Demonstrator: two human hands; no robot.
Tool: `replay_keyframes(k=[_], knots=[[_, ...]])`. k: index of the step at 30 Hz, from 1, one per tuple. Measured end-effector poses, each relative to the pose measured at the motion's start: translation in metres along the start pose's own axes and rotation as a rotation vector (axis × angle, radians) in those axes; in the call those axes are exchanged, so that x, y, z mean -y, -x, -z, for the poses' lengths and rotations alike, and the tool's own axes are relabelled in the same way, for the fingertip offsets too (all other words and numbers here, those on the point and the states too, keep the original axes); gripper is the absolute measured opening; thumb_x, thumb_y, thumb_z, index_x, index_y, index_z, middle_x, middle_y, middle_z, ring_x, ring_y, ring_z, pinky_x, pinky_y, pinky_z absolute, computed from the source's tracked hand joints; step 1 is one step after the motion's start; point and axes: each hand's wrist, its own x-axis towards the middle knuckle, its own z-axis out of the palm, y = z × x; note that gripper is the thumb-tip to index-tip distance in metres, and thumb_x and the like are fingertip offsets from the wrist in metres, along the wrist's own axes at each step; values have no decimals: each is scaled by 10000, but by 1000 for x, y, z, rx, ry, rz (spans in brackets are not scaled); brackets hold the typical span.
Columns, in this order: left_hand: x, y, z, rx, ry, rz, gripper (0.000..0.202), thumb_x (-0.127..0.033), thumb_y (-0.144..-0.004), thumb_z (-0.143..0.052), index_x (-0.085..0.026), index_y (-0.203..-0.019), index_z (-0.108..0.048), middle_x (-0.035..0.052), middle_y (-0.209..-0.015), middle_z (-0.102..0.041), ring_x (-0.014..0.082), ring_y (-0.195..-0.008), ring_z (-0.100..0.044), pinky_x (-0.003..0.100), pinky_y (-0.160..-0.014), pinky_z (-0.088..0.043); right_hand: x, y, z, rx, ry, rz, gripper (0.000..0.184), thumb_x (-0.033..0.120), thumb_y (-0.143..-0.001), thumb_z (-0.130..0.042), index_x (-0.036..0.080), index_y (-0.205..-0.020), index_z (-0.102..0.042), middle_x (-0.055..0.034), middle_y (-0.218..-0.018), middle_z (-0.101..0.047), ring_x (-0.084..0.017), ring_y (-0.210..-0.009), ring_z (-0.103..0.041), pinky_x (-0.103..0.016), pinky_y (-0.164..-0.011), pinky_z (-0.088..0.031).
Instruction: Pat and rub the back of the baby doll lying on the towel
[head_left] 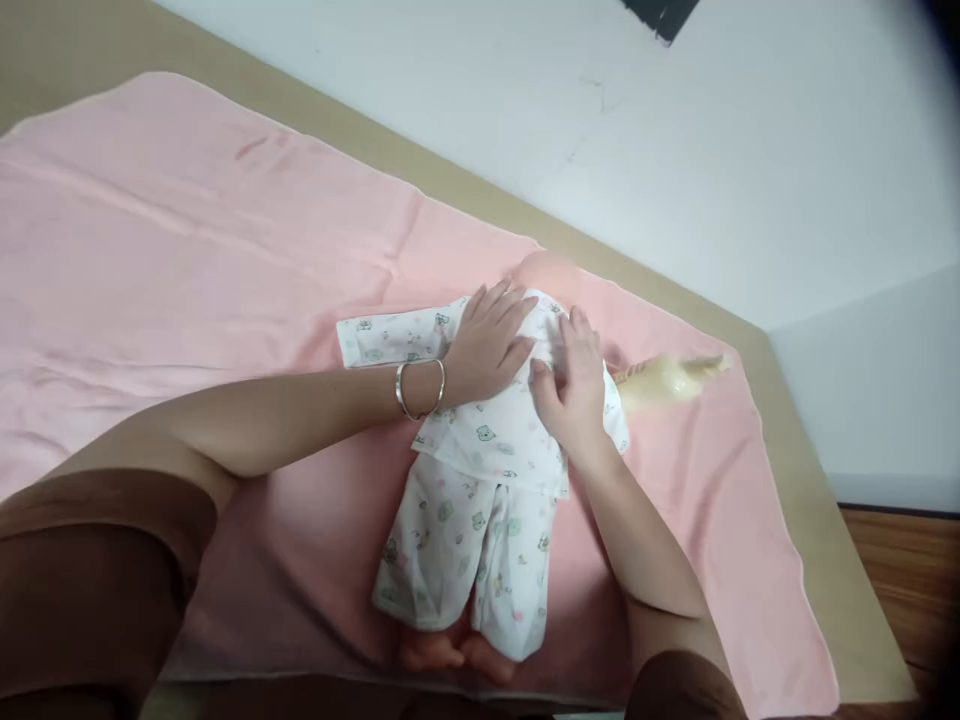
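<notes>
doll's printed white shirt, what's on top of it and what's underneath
The left hand and right hand rest on top. Printed trousers emerge from underneath; their waist and the torso of the doll are covered by the shirt.

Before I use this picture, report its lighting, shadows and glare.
In the head view, the pink cloth darkens into shadow toward the bottom centre, paler at upper left; head view, small glints on the pale yellow object and bracelet; head view, upper right corner nearly black, print on the white shirt slightly soft.
</notes>
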Motion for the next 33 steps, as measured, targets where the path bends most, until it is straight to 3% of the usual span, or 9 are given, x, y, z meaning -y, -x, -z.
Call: replay_keyframes(k=[4,9,24,29,33], knots=[[-4,0,3,15,13,17,498,-325,-989,-418,-142,-1447,-490,146,-1568,-451,327,-1531,-296,557,-1279,-177,-4,3,-3,85,-23,34,501,336,-1003,-486,283,-1501,-476,-90,-1610,-438,-278,-1543,-347,-659,-1254,-265],[-7,2,6,3,14,25,441,-281,-972,-449,-129,-1366,-573,156,-1532,-482,347,-1499,-329,567,-1265,-204,-8,6,-6,24,-69,64,491,336,-1010,-503,323,-1501,-487,-66,-1599,-457,-266,-1525,-383,-649,-1253,-289],[-7,4,6,-23,-30,34,415,-307,-980,-466,-127,-1323,-613,148,-1487,-532,349,-1467,-379,554,-1230,-300,-6,8,-9,3,-65,24,460,357,-995,-490,273,-1440,-570,-99,-1557,-507,-296,-1500,-423,-661,-1239,-320],[-7,3,5,5,-25,7,409,-313,-986,-468,-177,-1350,-595,118,-1447,-577,283,-1396,-480,491,-1246,-319,-6,8,-12,-2,-87,3,459,343,-985,-494,242,-1422,-589,-116,-1558,-505,-301,-1510,-405,-658,-1243,-309],[-7,3,7,-11,-6,15,406,-281,-968,-480,-158,-1331,-611,123,-1430,-593,271,-1371,-506,476,-1234,-346,-6,6,-13,-9,-82,23,453,344,-974,-486,201,-1382,-618,-146,-1534,-527,-317,-1496,-425,-665,-1228,-321]])
